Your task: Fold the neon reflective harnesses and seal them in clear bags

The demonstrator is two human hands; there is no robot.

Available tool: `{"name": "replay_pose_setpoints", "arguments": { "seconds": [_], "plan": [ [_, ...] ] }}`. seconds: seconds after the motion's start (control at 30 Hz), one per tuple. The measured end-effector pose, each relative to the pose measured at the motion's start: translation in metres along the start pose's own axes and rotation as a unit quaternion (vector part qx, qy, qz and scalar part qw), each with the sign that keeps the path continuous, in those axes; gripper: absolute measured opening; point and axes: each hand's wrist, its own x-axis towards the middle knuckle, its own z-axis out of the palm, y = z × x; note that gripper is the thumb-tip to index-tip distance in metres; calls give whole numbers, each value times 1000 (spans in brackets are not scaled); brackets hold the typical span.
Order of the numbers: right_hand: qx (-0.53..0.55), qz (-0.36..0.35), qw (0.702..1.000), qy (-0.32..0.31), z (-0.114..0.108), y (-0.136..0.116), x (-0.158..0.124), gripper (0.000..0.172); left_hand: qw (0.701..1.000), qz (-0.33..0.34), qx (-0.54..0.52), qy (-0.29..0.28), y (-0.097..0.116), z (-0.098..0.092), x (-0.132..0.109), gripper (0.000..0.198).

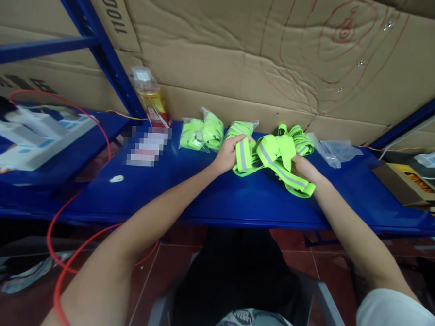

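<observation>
A neon-yellow reflective strap (274, 158) with a grey stripe lies in loose folds between my hands, above the blue table. My left hand (228, 155) is closed on its left loop, thumb on top. At the right end, my right hand (305, 168) grips the folds from behind and below; most of its fingers are hidden by the strap. Just behind it is a looped bundle of the same yellow strapping (302, 139). To the left of my left hand stand clear bags of folded yellow strapping (212, 131), and another bag (241, 128) sits right behind that hand.
Flat clear plastic bags (334, 152) lie right of the bundle. A bottle (153, 101) stands at the back left, near a small white piece (116, 178). An open cardboard box (408, 185) is at the right. A red hose (57, 227) loops at the left; cardboard (216, 51) backs the table (201, 201).
</observation>
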Motion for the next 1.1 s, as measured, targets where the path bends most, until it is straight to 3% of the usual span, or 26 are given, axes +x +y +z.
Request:
{"name": "replay_pose_setpoints", "arguments": {
  "seconds": [0.1,0.3,0.37,0.47,0.53,0.6,0.77,0.87,0.97,1.1],
  "plan": [
    [4,38,999,5,-10,3,-8,52,988,-98,-113,47,-10,-8,6,26],
    [-100,-179,976,71,-21,-22,-14,50,952,-225,-194,78,-20,-13,8,17],
    [-135,-215,967,35,-8,-34,-16,52,947,-237,-209,64,-18,-12,8,16],
    [-231,-289,929,-24,23,-43,-16,72,944,-240,-225,32,-12,-10,9,16],
    [-294,-313,903,-6,41,-43,-14,78,946,-239,-219,7,-6,-11,9,15],
    [-329,-303,894,30,52,-42,-11,72,949,-237,-206,-17,-1,-11,9,14],
    [-293,-245,917,112,43,-37,-11,72,966,-209,-146,-30,-1,-18,11,41],
    [-212,-229,938,149,30,-32,-9,58,991,-133,17,19,2,-26,9,39],
    [-152,-219,953,143,21,-28,-3,43,980,-30,186,63,14,-30,5,38],
    [-121,-157,974,112,17,-29,1,39,973,54,222,38,35,-25,-3,56]
  ]
}}
